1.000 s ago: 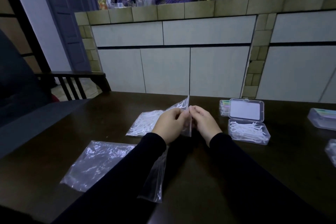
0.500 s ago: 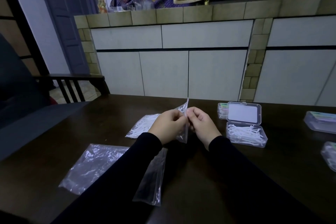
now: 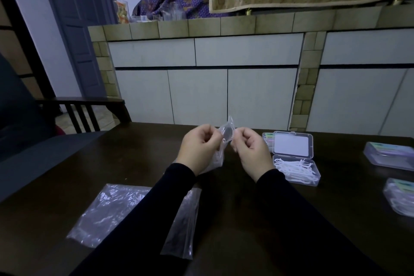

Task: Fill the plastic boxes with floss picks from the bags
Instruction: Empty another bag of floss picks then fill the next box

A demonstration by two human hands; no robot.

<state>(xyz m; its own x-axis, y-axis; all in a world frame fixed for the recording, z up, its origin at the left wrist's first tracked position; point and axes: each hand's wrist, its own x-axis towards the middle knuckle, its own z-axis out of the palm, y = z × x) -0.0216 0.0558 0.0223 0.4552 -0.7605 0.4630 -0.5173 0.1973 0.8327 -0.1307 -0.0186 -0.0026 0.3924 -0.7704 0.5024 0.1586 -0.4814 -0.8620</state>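
1. Clear plastic is what I have in hand: a small bag (image 3: 226,135) raised above the desk (image 3: 291,219), its top edge pinched between my left hand (image 3: 199,149) and my right hand (image 3: 252,152). Each grip is closed tight on one side of the mouth, and I judge I am pulling it open. The bag hangs behind my left wrist, so I cannot tell how many picks it holds.

2. Just right of my right hand sits the open box (image 3: 295,169), lid tipped back, with a layer of white floss picks (image 3: 294,167) across its bottom. It looks only partly filled to me, so this box is not finished.

3. At the desk's right edge lie two closed boxes (image 3: 391,155), one behind the other; the nearer one shows white picks through its side. I take those as done.

4. Near me on the left lie a large empty bag (image 3: 105,210) and a narrow empty bag (image 3: 182,228), both flat, which suggests spent supplies.

5. A small box with coloured contents (image 3: 267,141) stands just behind the open lid; what it holds is too small to tell.

6. Nothing stands between the held bag and the open box; my sleeves cover part of the flat bags.
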